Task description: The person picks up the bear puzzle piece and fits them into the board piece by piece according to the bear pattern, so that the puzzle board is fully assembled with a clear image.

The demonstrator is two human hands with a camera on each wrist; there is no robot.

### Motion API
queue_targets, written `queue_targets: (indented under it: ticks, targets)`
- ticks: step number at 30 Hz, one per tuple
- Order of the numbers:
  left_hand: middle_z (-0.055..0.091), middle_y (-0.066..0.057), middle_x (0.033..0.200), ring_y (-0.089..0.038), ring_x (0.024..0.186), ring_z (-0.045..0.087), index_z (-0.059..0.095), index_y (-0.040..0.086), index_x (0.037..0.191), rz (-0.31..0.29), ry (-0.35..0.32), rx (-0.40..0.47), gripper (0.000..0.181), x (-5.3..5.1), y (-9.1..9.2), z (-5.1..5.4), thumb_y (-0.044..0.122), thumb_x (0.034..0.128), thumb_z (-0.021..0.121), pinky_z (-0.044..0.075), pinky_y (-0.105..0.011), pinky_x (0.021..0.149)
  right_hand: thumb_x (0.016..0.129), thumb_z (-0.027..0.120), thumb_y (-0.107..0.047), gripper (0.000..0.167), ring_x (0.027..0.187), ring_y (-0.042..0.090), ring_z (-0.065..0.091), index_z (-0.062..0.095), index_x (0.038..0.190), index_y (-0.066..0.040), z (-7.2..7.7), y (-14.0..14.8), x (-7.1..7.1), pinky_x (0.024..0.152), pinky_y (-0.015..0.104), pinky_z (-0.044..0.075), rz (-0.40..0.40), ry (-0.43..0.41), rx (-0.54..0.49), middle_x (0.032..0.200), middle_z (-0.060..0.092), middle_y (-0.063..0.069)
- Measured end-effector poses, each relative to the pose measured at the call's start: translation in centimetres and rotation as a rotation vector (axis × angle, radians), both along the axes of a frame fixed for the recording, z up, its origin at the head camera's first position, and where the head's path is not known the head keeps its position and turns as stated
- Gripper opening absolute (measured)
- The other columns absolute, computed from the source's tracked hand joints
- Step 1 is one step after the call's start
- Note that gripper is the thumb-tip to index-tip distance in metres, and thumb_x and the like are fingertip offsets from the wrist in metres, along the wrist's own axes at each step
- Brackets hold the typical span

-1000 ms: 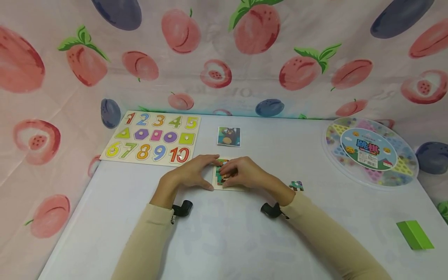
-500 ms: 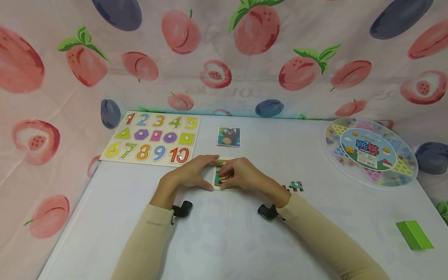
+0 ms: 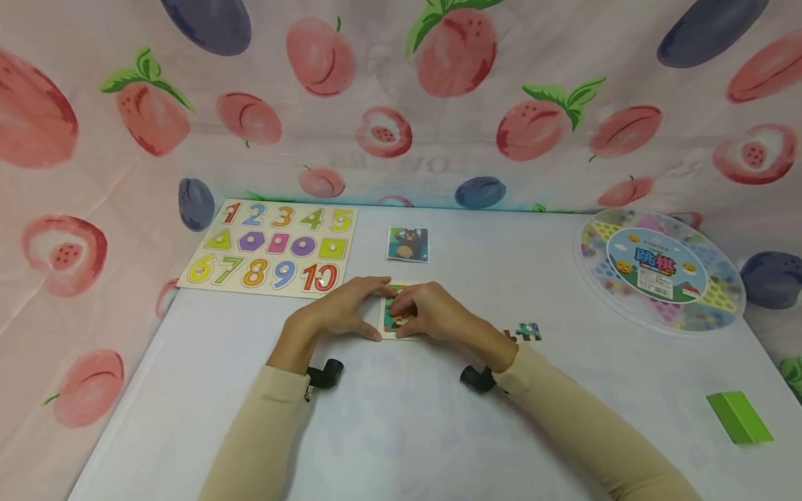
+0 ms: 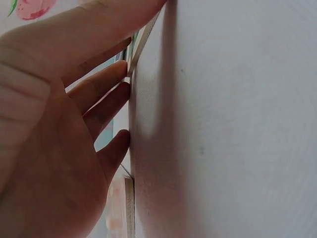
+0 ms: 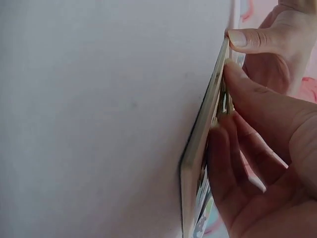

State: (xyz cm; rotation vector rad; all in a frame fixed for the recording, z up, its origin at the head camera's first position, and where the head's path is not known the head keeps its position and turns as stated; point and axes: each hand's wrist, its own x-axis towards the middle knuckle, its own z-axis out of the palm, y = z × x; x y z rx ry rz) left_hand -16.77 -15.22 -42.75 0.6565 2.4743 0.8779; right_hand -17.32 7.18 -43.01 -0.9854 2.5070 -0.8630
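A small jigsaw puzzle board (image 3: 390,335) with a pale border and a green picture lies mid-table, partly hidden by both hands. My left hand (image 3: 341,306) brackets its left side, thumb at the near corner and index finger at the far edge; the left wrist view shows the other fingers (image 4: 106,104) beside it. Over the picture, my right hand (image 3: 432,313) pinches a small puzzle piece (image 5: 229,103) against the board; its picture is mostly covered. Loose puzzle pieces (image 3: 529,331) lie right of the right wrist, one partly behind it.
Behind the board lies a bear picture card (image 3: 409,244). A number-and-shape peg board (image 3: 269,247) is at the back left. A round Chinese checkers box (image 3: 658,271) sits at the back right, and a green block (image 3: 739,417) lies near the right edge.
My right hand has shifted slightly left and down over the board, exposing more of the loose pieces behind its wrist, then stays nearly still. The left hand keeps its place.
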Motion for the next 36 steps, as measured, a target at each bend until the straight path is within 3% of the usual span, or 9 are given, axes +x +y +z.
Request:
queue_targets:
  ticks: [3, 6, 15, 19, 24, 27, 30, 36]
  targets:
    - [0.038, -0.006, 0.166, -0.030, 0.157, 0.030, 0.058, 0.016, 0.142, -0.006, 0.003, 0.008, 0.073, 0.1, 0.0, 0.0, 0.023, 0.0767, 0.090, 0.023, -0.051, 0.131, 0.079, 0.087, -0.018, 0.033, 0.123, 0.022, 0.068, 0.080, 0.110, -0.008, 0.1, 0.0, 0.2, 0.110, 0.041, 0.052, 0.004, 0.026, 0.017, 0.119, 0.078, 0.005]
    - [0.038, -0.007, 0.166, -0.031, 0.157, 0.030, 0.058, 0.016, 0.142, -0.009, 0.008, 0.012, 0.073, 0.1, -0.1, 0.1, 0.022, 0.0764, 0.090, 0.023, -0.051, 0.130, 0.080, 0.086, -0.017, 0.033, 0.124, 0.023, 0.068, 0.080, 0.111, -0.007, 0.0, 0.0, 0.3, 0.112, 0.043, 0.051, 0.008, 0.039, 0.015, 0.119, 0.078, 0.005]
    - [0.038, -0.007, 0.166, -0.032, 0.157, 0.029, 0.058, 0.016, 0.143, -0.008, 0.008, 0.014, 0.073, 0.2, -0.1, 0.1, 0.022, 0.0769, 0.090, 0.023, -0.053, 0.130, 0.080, 0.087, -0.017, 0.028, 0.122, 0.021, 0.067, 0.081, 0.106, -0.009, -0.7, -0.2, 0.1, 0.111, 0.041, 0.052, -0.044, -0.006, -0.018, 0.115, 0.078, 0.003]
    - [0.038, -0.007, 0.166, -0.031, 0.157, 0.029, 0.058, 0.016, 0.143, -0.002, 0.002, 0.016, 0.074, 0.2, -0.1, 0.1, 0.022, 0.0766, 0.090, 0.023, -0.052, 0.130, 0.079, 0.087, -0.018, 0.027, 0.121, 0.021, 0.068, 0.082, 0.104, -0.009, -0.8, -0.4, 0.1, 0.109, 0.041, 0.053, -0.051, 0.019, -0.013, 0.112, 0.078, 0.003]
    - [0.038, -0.007, 0.166, -0.031, 0.157, 0.030, 0.058, 0.016, 0.142, 0.001, 0.004, 0.021, 0.073, 0.2, -0.1, 0.1, 0.021, 0.0764, 0.090, 0.024, -0.052, 0.130, 0.077, 0.089, -0.020, 0.024, 0.104, 0.016, 0.070, 0.082, 0.098, -0.010, -0.6, -0.8, 0.4, 0.091, 0.032, 0.058, -0.083, 0.051, -0.005, 0.104, 0.079, 0.001]
    - [0.038, -0.008, 0.165, -0.032, 0.157, 0.030, 0.058, 0.016, 0.142, 0.000, 0.010, 0.026, 0.073, 0.2, -0.1, 0.2, 0.021, 0.0760, 0.091, 0.024, -0.053, 0.130, 0.077, 0.089, -0.021, 0.022, 0.087, 0.010, 0.067, 0.082, 0.095, -0.010, -0.4, -1.1, 0.5, 0.077, 0.023, 0.054, -0.107, 0.067, 0.001, 0.098, 0.078, 0.001]
    - [0.039, -0.007, 0.165, -0.031, 0.157, 0.030, 0.059, 0.015, 0.141, -0.001, 0.013, 0.034, 0.074, 0.2, -0.1, 0.2, 0.021, 0.0753, 0.091, 0.024, -0.052, 0.130, 0.076, 0.090, -0.022, 0.022, 0.080, 0.009, 0.065, 0.082, 0.092, -0.008, -0.2, -1.4, 0.6, 0.072, 0.022, 0.053, -0.118, 0.081, 0.000, 0.094, 0.078, 0.002]
    - [0.039, -0.008, 0.165, -0.031, 0.156, 0.030, 0.059, 0.016, 0.141, -0.001, 0.008, 0.036, 0.073, 0.2, -0.1, 0.1, 0.021, 0.0758, 0.091, 0.025, -0.052, 0.130, 0.081, 0.086, -0.020, 0.023, 0.104, 0.018, 0.071, 0.082, 0.100, -0.009, 0.3, -1.0, 0.8, 0.096, 0.037, 0.058, -0.073, 0.068, 0.036, 0.104, 0.079, 0.003]
